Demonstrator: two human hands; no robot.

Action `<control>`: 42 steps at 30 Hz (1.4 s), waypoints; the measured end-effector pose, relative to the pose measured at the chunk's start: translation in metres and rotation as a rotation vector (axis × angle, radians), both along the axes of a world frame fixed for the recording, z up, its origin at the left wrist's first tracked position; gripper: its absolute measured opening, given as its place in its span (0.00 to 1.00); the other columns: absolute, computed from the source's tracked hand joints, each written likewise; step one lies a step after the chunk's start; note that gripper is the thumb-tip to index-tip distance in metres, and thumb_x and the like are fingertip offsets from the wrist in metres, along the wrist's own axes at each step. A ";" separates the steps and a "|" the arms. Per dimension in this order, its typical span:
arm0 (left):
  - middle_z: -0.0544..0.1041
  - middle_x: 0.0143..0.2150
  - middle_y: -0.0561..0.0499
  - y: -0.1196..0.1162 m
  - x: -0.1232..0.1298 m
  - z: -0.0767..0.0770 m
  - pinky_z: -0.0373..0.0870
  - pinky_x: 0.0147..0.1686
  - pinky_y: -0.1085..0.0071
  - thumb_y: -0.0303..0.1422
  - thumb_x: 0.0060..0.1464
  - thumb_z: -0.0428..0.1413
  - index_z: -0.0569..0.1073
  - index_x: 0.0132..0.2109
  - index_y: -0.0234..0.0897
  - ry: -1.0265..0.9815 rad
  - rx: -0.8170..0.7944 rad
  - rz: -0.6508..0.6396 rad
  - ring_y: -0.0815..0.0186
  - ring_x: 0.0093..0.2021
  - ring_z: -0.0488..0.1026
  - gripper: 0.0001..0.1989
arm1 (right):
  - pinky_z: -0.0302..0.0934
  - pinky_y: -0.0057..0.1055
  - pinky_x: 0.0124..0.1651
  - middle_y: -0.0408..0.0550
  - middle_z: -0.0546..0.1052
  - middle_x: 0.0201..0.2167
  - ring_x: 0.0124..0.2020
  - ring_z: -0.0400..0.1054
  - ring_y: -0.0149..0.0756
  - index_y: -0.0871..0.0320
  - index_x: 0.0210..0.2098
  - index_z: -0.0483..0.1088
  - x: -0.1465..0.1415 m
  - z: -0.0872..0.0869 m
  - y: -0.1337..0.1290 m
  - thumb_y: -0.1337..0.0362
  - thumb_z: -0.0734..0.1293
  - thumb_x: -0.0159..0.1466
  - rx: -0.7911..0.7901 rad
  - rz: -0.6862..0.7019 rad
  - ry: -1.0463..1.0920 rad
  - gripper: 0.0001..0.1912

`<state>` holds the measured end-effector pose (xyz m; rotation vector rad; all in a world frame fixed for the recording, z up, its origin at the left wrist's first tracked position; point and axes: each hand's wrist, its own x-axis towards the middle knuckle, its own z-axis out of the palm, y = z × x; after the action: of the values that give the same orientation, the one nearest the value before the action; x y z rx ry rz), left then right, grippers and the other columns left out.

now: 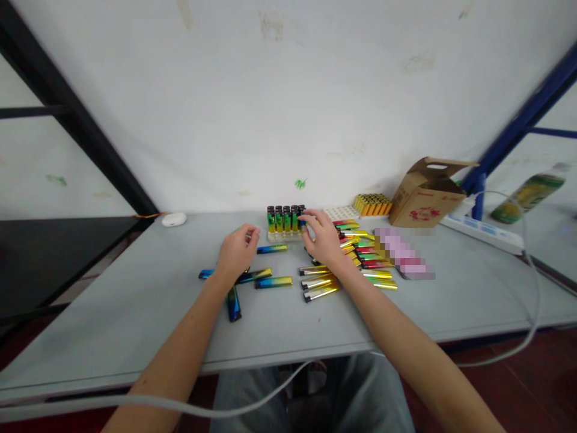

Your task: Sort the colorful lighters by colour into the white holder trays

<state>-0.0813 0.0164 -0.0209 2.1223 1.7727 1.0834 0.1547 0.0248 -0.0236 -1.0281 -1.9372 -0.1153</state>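
My left hand (238, 249) is above the table with its fingers curled together; whatever they may hold is hidden. Blue-and-yellow lighters (273, 282) lie loose beneath and beside it. At the right end of a clear rack (285, 237), my right hand (321, 236) pinches a lighter (303, 222), of which only a small blue part shows between thumb and fingers. Several green-and-yellow lighters (283, 221) stand upright in that rack, dark ends up. Under and beyond my right wrist spreads a pile of gold, red and green lighters (377, 263).
Behind the pile are a white tray with holes (341, 213) and a block of upright orange cylinders (372, 205). An open cardboard box (424, 195), a power strip (484, 233) and a blurred pink item (403, 252) are at right. A white case (174, 219) sits far left. A cable (536, 288) hangs across the front.
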 end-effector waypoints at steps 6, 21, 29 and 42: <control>0.81 0.32 0.47 0.000 -0.002 -0.001 0.70 0.37 0.68 0.44 0.60 0.46 0.73 0.37 0.39 0.009 0.031 0.047 0.61 0.33 0.78 0.16 | 0.58 0.43 0.60 0.57 0.71 0.56 0.58 0.64 0.43 0.59 0.59 0.64 -0.029 -0.004 -0.023 0.65 0.59 0.67 -0.179 0.358 -0.289 0.21; 0.80 0.30 0.47 0.000 0.000 0.000 0.69 0.35 0.69 0.41 0.58 0.47 0.73 0.35 0.39 0.054 0.043 0.069 0.62 0.31 0.76 0.14 | 0.59 0.41 0.53 0.54 0.77 0.44 0.47 0.69 0.43 0.58 0.42 0.76 -0.031 -0.012 -0.018 0.64 0.66 0.64 -0.279 0.249 -0.464 0.09; 0.80 0.31 0.46 0.003 -0.001 -0.002 0.69 0.36 0.69 0.41 0.58 0.47 0.74 0.35 0.38 0.055 0.067 0.049 0.62 0.30 0.76 0.15 | 0.62 0.34 0.43 0.51 0.75 0.39 0.39 0.69 0.37 0.59 0.48 0.66 -0.035 -0.012 -0.018 0.62 0.59 0.68 -0.464 0.323 0.011 0.11; 0.80 0.31 0.46 0.004 -0.002 -0.006 0.69 0.36 0.68 0.41 0.58 0.47 0.75 0.34 0.38 0.065 0.056 0.024 0.62 0.30 0.75 0.15 | 0.48 0.24 0.22 0.32 0.56 0.17 0.17 0.50 0.24 0.58 0.32 0.67 -0.027 0.017 -0.012 0.47 0.71 0.54 -1.097 0.632 1.134 0.21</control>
<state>-0.0835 0.0206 -0.0267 2.1983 1.8219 1.0942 0.1272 0.0125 -0.0070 -0.7239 -1.0363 1.6557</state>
